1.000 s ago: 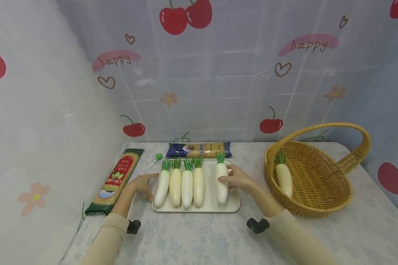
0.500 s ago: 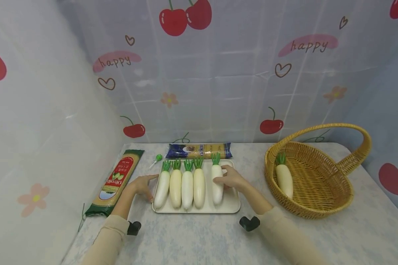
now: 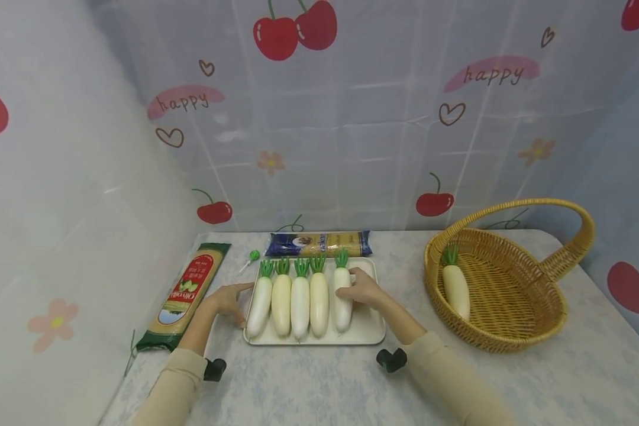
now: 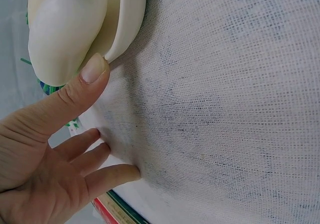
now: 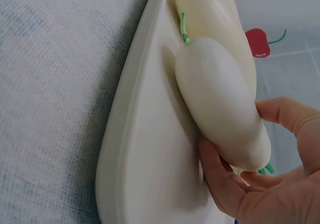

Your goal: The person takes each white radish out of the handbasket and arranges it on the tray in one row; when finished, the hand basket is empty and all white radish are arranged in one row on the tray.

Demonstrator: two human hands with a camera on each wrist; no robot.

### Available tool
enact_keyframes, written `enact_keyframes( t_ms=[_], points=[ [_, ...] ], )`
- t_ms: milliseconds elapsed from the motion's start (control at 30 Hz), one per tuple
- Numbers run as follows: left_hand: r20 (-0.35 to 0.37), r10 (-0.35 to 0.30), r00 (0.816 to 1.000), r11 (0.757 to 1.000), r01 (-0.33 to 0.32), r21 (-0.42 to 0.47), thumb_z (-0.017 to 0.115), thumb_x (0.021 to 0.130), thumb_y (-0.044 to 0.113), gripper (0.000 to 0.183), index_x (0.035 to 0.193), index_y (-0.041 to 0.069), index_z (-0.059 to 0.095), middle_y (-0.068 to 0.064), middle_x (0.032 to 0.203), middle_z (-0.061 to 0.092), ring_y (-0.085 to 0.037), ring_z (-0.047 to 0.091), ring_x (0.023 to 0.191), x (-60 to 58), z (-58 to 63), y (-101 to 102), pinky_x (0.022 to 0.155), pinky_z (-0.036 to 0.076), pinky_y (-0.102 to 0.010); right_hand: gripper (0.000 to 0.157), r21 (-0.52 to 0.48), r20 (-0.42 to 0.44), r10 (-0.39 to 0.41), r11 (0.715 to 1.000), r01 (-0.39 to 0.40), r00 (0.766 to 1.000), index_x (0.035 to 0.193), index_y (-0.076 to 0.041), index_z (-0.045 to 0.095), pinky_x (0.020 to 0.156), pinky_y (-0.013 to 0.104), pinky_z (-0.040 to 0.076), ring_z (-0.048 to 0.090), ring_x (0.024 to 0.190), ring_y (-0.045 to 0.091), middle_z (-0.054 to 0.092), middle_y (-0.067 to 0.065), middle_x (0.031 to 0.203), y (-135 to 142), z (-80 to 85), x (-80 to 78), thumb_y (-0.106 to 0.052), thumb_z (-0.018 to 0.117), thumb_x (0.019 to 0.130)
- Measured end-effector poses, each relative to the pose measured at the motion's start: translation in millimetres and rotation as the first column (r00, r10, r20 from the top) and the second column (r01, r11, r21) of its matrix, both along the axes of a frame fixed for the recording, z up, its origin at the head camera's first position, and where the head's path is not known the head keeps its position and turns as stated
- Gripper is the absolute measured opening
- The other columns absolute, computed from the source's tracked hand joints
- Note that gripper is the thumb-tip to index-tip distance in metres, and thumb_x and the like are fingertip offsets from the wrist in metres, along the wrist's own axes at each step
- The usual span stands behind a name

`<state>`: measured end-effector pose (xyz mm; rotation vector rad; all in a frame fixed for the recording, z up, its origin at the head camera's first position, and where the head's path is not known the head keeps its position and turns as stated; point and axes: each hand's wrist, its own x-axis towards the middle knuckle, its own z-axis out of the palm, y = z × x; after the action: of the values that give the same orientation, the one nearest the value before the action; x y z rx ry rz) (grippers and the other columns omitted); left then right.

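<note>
My right hand [image 3: 363, 289] grips a white radish [image 5: 220, 99] with green leaf stubs, thumb on one side and fingers curled round the other. That radish is over the right half of a cream tray [image 3: 367, 331], just right of a row of several more radishes [image 3: 300, 307]. At the tray's left edge is my left hand [image 3: 226, 300]. In the left wrist view its thumb [image 4: 94, 69] touches the tray rim, while the other fingers spread loosely with tips at the tablecloth.
A wicker basket [image 3: 511, 296] with a tall handle stands at the right, one radish [image 3: 456, 290] inside. A blue and yellow packet [image 3: 319, 243] lies behind the tray. At the left are a red and green packet [image 3: 189, 293] and a green lollipop [image 3: 254, 255].
My right hand has moved left with the radish, bringing it closer to the row on the tray. The left hand has stayed at the tray's edge.
</note>
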<state>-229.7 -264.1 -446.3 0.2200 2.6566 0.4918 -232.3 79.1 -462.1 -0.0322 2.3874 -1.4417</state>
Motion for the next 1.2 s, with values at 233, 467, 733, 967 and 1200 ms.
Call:
enact_keyframes(
  t_ms=[233, 467, 733, 967, 1200],
  points=[
    [-0.011, -0.006, 1.0, 1.0, 0.006, 0.014, 0.091, 0.049, 0.012, 0.106, 0.142, 0.004, 0.041, -0.031, 0.132, 0.048, -0.048, 0.045, 0.121, -0.1, -2.2, -2.0, 0.097, 0.04, -0.057, 0.075, 0.016, -0.006, 0.028, 0.999, -0.028, 1.0, 0.137, 0.01, 0.034, 0.067, 0.035, 0.056, 0.063, 0.087, 0.029, 0.058, 0.026, 0.112, -6.4, -3.0, -1.7, -0.016, 0.07, 0.077],
    [-0.026, -0.028, 0.999, 0.999, 0.028, 0.014, 0.091, 0.05, 0.011, 0.104, 0.14, 0.001, 0.041, -0.033, 0.129, 0.049, -0.049, 0.047, 0.118, 2.3, -0.7, -3.2, 0.095, 0.042, -0.057, 0.08, 0.036, -0.035, 0.089, 0.996, -0.087, 0.995, 0.136, 0.012, 0.032, 0.063, 0.032, 0.055, 0.063, 0.071, 0.022, 0.061, 0.023, 0.1, -5.8, -9.1, -3.4, -0.026, 0.072, 0.078],
    [-0.011, -0.034, 0.999, 0.999, 0.034, 0.029, 0.093, 0.047, 0.018, 0.107, 0.141, 0.004, 0.042, -0.031, 0.133, 0.047, -0.049, 0.045, 0.12, 0.4, 0.1, -4.5, 0.096, 0.04, -0.058, 0.082, 0.202, -0.114, 0.102, 0.976, -0.077, 0.988, 0.14, 0.009, 0.031, 0.08, 0.044, 0.052, 0.061, 0.095, 0.034, 0.057, 0.027, 0.117, 4.8, 7.5, 15.4, -0.034, 0.07, 0.081],
    [0.001, -0.052, 0.999, 0.999, 0.052, 0.017, 0.093, 0.047, 0.029, 0.11, 0.143, 0.011, 0.042, -0.031, 0.128, 0.051, -0.047, 0.05, 0.115, -8.8, -6.6, -9.9, 0.091, 0.045, -0.056, 0.069, 0.146, -0.223, 0.184, 0.977, -0.154, 0.957, 0.136, 0.01, 0.038, 0.072, 0.038, 0.055, 0.063, 0.094, 0.032, 0.059, 0.025, 0.111, 33.9, 24.2, 33.6, -0.027, 0.067, 0.086],
    [0.005, -0.011, 1.0, 1.0, 0.011, 0.012, 0.091, 0.051, 0.011, 0.103, 0.141, 0.003, 0.042, -0.032, 0.128, 0.05, -0.047, 0.049, 0.116, 1.8, 4.0, 0.4, 0.092, 0.044, -0.056, 0.062, 0.134, -0.358, 0.277, 0.96, -0.245, 0.892, 0.133, 0.01, 0.042, 0.075, 0.036, 0.054, 0.063, 0.092, 0.029, 0.062, 0.019, 0.104, 73.6, 44.8, 53.2, -0.024, 0.066, 0.088]
  ],
)
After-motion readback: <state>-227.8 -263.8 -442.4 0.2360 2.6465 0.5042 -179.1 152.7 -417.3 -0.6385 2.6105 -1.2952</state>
